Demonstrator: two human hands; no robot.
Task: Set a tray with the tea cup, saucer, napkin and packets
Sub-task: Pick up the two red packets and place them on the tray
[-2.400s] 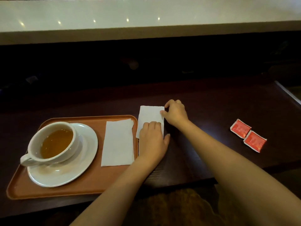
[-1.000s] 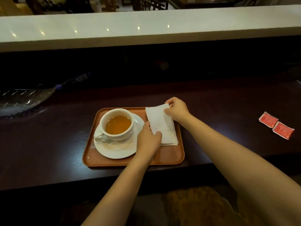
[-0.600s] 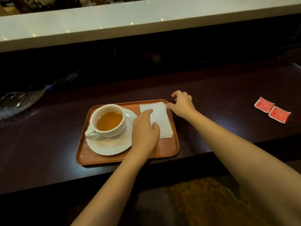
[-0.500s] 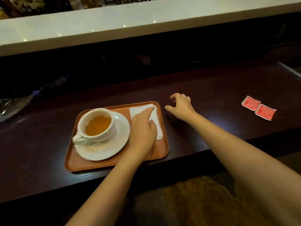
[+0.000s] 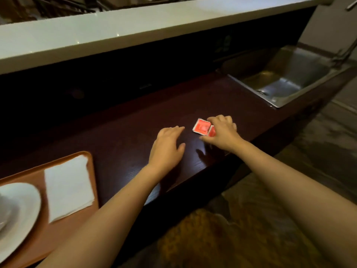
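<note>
beside the packets [image 5: 201, 128] now, both hands [image 5: 222, 133] left the tray [image 5: 90, 163].

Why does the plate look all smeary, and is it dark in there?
Head view: the saucer and napkin at the left edge are smeared by motion blur; the room is dim, the dark counter swallowing detail; the red packets stay fairly sharp; the wide lens tilts the pale ledge.

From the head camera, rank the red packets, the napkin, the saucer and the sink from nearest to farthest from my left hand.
1. Red packets: just right of the left hand, under the right hand.
2. Napkin: on the tray's right side.
3. Saucer: beyond the napkin.
Sink, far right: too close to call against the napkin and saucer.
</note>
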